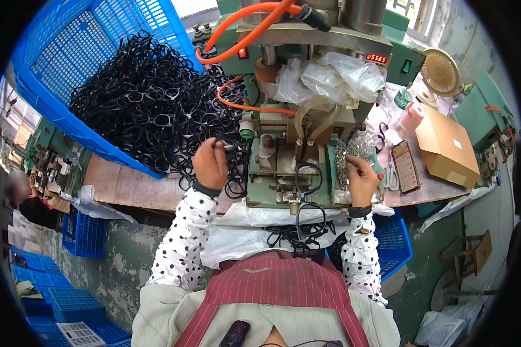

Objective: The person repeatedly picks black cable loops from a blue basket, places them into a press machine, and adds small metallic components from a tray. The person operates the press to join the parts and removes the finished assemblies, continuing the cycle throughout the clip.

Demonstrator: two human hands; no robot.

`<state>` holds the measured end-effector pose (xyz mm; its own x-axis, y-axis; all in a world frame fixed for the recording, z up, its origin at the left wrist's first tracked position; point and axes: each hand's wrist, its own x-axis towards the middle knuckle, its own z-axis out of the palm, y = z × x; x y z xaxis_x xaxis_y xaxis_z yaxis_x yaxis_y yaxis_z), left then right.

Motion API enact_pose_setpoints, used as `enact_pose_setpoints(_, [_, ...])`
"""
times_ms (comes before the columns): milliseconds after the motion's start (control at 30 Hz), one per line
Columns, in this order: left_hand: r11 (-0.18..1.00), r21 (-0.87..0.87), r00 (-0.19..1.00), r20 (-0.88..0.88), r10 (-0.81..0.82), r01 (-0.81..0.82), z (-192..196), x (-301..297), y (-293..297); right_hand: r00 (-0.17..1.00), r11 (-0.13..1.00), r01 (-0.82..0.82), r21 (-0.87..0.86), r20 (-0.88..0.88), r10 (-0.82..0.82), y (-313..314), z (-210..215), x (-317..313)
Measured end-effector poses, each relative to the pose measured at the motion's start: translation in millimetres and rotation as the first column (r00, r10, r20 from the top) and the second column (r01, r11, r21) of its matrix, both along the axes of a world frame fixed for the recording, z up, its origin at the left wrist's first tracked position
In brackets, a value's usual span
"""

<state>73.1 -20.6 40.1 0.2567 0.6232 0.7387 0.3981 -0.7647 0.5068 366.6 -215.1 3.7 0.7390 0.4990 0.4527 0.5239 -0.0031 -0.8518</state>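
Note:
My left hand is closed, fingers drawn together, beside the heap of black eyeglass frames. Whatever it may pinch is too small to make out. At the machine's right side my right hand is also closed, thumb against fingers, next to a tray of small metal parts. I cannot make out anything between those fingertips. Between my hands, a black eyeglass frame sits at the front of the green press machine, one rim up by the tool and the other hanging over the front edge.
A tilted blue crate spills frames onto the table at left. More frames lie on white sheeting at my lap. Right of the press are scissors, a phone and a cardboard box. An orange hose loops overhead.

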Motion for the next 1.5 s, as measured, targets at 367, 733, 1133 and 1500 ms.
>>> enact_pose_setpoints(367, [0.716,0.379,0.809,-0.225,-0.544,0.587,44.8,67.0,-104.9,0.864,0.928,-0.343,0.145,-0.340,0.372,12.1,80.2,-80.8])
enact_pose_setpoints(733, [0.549,0.447,0.685,-0.238,-0.688,0.707,32.7,59.7,-105.8,0.857,0.931,-0.292,0.217,-0.373,0.356,37.2,81.9,-88.3])
enact_pose_setpoints(1133, [0.443,0.278,0.516,-0.305,-0.800,0.852,26.8,77.4,-85.8,0.970,0.888,0.231,-0.398,0.162,-0.180,-16.4,-7.2,47.1])
enact_pose_setpoints(1500, [0.521,0.297,0.599,-0.363,-0.713,0.800,27.1,72.1,-91.3,0.890,0.943,0.254,-0.215,0.434,-0.141,-13.4,-24.7,31.9])
